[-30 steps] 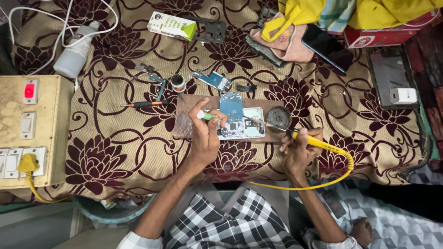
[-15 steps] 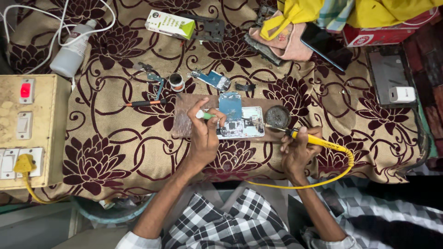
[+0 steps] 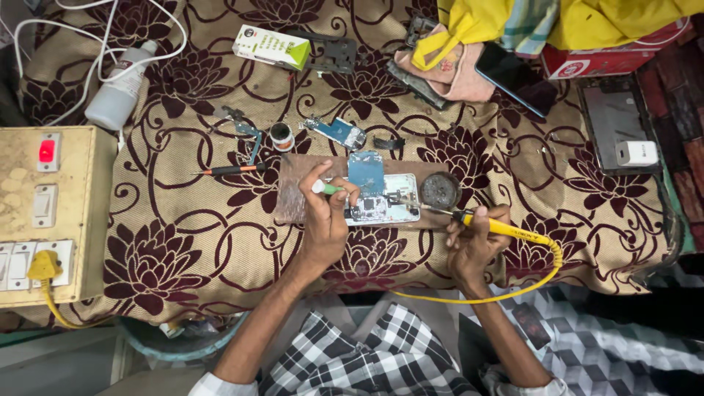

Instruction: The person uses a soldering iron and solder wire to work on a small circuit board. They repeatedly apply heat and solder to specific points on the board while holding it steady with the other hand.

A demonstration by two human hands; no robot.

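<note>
Near the front edge of the table, at its middle, the left hand (image 3: 325, 220) pinches a small white and green tool (image 3: 327, 188) between thumb and fingers and presses its tip toward the opened phone (image 3: 383, 199). The right hand (image 3: 473, 246) is closed around the yellow handle of a soldering iron (image 3: 499, 227), and the thin metal tip reaches left to the phone's circuit board, touching it or just above it; I cannot tell which. The phone lies face down, its back cover off, on a brownish work mat (image 3: 293, 192), with a blue board part at its upper side. Just beside the phone, to the right, stands a round dark tin (image 3: 440, 190).

I judge the repair is in the middle: the phone is already open and parts are out, the soldering is in hand, and closing the phone is not yet done.

Behind the mat lie a small blue circuit board (image 3: 339, 132), a little round pot (image 3: 281, 135), a screwdriver (image 3: 231, 169) and metal tweezers (image 3: 246, 130). Toward the back left corner a white bottle (image 3: 121, 94) lies among white cables. At the left edge stands a beige switch box (image 3: 48, 213) with a red lamp and a yellow plug. At the back right there are yellow cloth (image 3: 513, 18), a dark phone (image 3: 510, 77) and a white charger (image 3: 636, 152) on a tray.
</note>
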